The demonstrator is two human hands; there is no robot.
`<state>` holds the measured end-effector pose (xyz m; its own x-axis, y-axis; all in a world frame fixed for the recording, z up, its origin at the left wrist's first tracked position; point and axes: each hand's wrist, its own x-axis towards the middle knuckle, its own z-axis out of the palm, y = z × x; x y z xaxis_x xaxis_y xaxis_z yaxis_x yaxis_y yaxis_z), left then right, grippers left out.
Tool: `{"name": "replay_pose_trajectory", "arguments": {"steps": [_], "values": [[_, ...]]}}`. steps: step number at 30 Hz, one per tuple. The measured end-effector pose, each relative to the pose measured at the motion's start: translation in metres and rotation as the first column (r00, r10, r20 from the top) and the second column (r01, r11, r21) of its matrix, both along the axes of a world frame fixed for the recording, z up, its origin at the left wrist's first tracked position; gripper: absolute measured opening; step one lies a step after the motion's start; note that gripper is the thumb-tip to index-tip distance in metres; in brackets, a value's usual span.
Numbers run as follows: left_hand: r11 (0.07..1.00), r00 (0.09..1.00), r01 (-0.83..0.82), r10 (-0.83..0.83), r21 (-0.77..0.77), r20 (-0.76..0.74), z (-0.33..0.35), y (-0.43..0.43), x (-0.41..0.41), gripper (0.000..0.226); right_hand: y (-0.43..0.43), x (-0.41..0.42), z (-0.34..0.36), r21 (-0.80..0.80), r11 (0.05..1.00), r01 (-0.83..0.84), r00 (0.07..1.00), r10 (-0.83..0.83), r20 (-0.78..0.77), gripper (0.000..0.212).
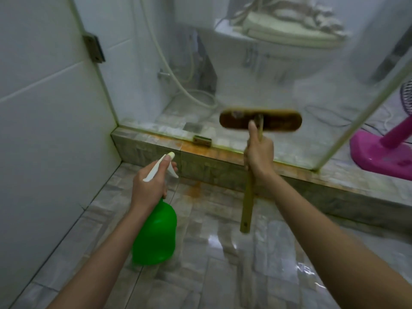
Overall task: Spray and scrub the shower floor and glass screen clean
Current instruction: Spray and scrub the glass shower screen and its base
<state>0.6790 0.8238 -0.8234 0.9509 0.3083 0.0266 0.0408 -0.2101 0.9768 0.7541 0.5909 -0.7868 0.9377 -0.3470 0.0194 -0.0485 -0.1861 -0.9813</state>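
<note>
My left hand [149, 186] wraps neck of green spray bottle [156, 233], one finger laid along white trigger head, nozzle aimed toward tiled curb [151, 150]. My right hand [259, 156] grips wooden handle of scrub brush [260, 120] just below head, thumb up. Brush head crosswise at glass screen [245, 74], above curb; blurred, contact unclear. Hands well apart. Wet shower floor [211, 264] below both. Pink fan base [379, 152] far right

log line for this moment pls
left hand: holds spray bottle | right hand: holds brush, head up at glass screen | curb: orange stains
</note>
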Motion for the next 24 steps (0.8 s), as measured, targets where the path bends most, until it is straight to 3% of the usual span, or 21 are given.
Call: {"name": "replay_pose_trajectory", "arguments": {"steps": [4, 8, 10, 17, 22, 24], "values": [[0.997, 0.995, 0.073, -0.073, 0.0, 0.063, 0.016, -0.02, 0.008, 0.042, -0.002, 0.016, 0.097, 0.126, 0.991, -0.046, 0.969, 0.013, 0.248, 0.051], [0.996, 0.99, 0.087, -0.084, -0.02, 0.116, 0.052, -0.038, 0.014, 0.043, -0.047, -0.006, 0.031, -0.057, 0.998, -0.004, 0.996, 0.01, 0.09, 0.052], [0.995, 0.987, 0.087, -0.08, -0.048, 0.14, 0.075, -0.047, 0.017, 0.042, -0.061, -0.021, 0.014, -0.065, 0.998, 0.0, 1.0, 0.001, 0.022, 0.053], [0.986, 0.969, 0.12, -0.092, -0.111, 0.229, 0.151, -0.066, 0.029, 0.038, -0.032, 0.016, 0.196, 0.037, 0.997, -0.063, 0.93, 0.045, 0.365, 0.05], [0.983, 0.963, 0.109, -0.068, -0.15, 0.26, 0.196, -0.069, 0.028, 0.044, -0.052, -0.01, 0.112, 0.104, 0.993, -0.061, 0.982, 0.041, 0.185, 0.05], [0.983, 0.962, 0.102, -0.058, -0.155, 0.266, 0.209, -0.069, 0.032, 0.043, -0.051, -0.011, 0.112, 0.124, 0.99, -0.062, 0.989, 0.044, 0.143, 0.05]]}}
